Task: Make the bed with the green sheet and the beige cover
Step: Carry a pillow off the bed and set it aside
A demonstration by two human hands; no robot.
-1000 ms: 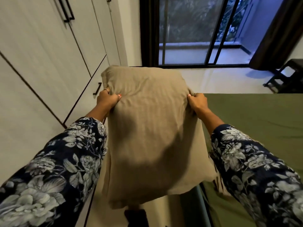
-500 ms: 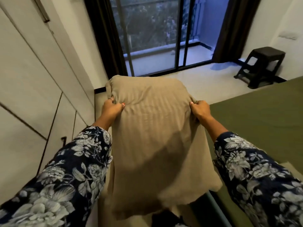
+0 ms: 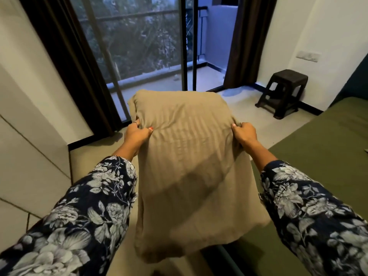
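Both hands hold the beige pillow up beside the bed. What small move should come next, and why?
Probably swing the beige pillow to the right and lower it onto the green sheet. The left hand and right hand grip its two sides, it hangs off the bed, and the sheet already lies flat.

A dark stool (image 3: 283, 92) stands by the white wall (image 3: 310, 26); dark curtains (image 3: 242, 40) flank the glass door (image 3: 139, 46).

bare floor (image 3: 235, 108) ahead; stool (image 3: 284, 92) (dark) blocks the right corner
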